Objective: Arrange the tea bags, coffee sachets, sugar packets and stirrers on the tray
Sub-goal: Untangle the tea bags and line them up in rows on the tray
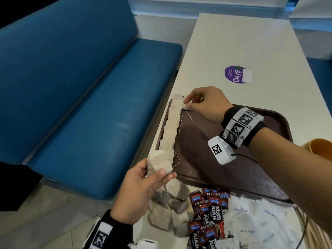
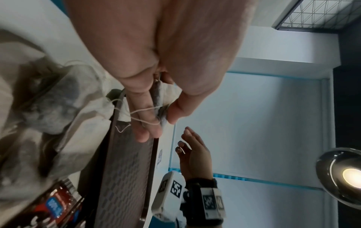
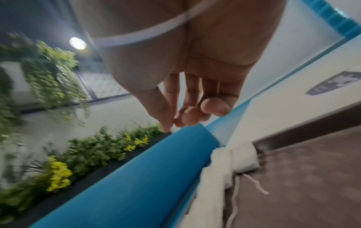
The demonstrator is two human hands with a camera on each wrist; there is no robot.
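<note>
Loose tea bags [image 1: 172,211], coffee sachets [image 1: 209,212] and sugar packets [image 1: 255,225] crowd the lower frame, off the tray [image 1: 224,159]; an orange cup [image 1: 319,147] sits at right; left hand [image 1: 138,193] pinches one tea bag [image 1: 160,161] at the row's [image 1: 170,126] near end; right hand [image 1: 206,103], upper centre, seemingly pinches a small white tag [image 1: 186,106] beside the far end.

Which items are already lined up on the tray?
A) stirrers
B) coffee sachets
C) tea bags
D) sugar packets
C: a row of tea bags runs along the left edge of the brown tray, while the coffee sachets and sugar packets lie on the table beside it.
</note>
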